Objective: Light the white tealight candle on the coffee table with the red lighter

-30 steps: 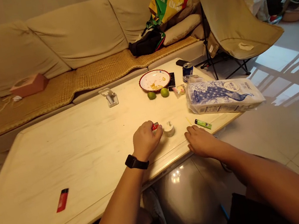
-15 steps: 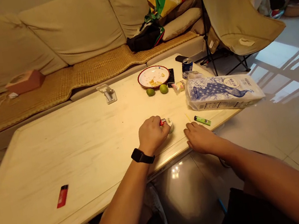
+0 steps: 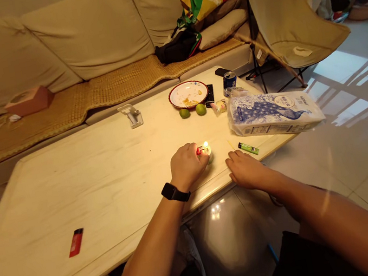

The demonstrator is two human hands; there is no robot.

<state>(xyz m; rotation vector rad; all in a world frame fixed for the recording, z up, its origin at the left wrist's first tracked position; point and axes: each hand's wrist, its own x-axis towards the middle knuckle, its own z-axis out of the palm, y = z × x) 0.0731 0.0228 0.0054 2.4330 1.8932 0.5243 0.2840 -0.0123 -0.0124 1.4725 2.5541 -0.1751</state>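
My left hand [image 3: 188, 162], a black watch on its wrist, is closed around a red lighter [image 3: 200, 150]. The lighter's tip points at the top of a small pale candle [image 3: 210, 156], where a bright flame [image 3: 206, 144] burns. Fingers hide part of the candle. My right hand [image 3: 245, 169] rests at the table's front edge, loosely bent and apparently holding nothing. Just beyond its fingers lie a thin yellow stick [image 3: 230, 144] and a green lighter [image 3: 248, 148]. Another red lighter [image 3: 76, 242] lies far to the left.
A large tissue pack [image 3: 273, 112] sits on the table [image 3: 104, 170] at right. Behind are a red-rimmed plate [image 3: 188, 94] with scraps, two green limes [image 3: 201, 109], a wrapped snack [image 3: 219, 106], a blue can [image 3: 229, 81] and a white stand [image 3: 131, 115]. Sofa and folding chair stand beyond.
A bright flame now shows at the lighter's tip over the candle; none was there before. Both hands have stayed almost in place.
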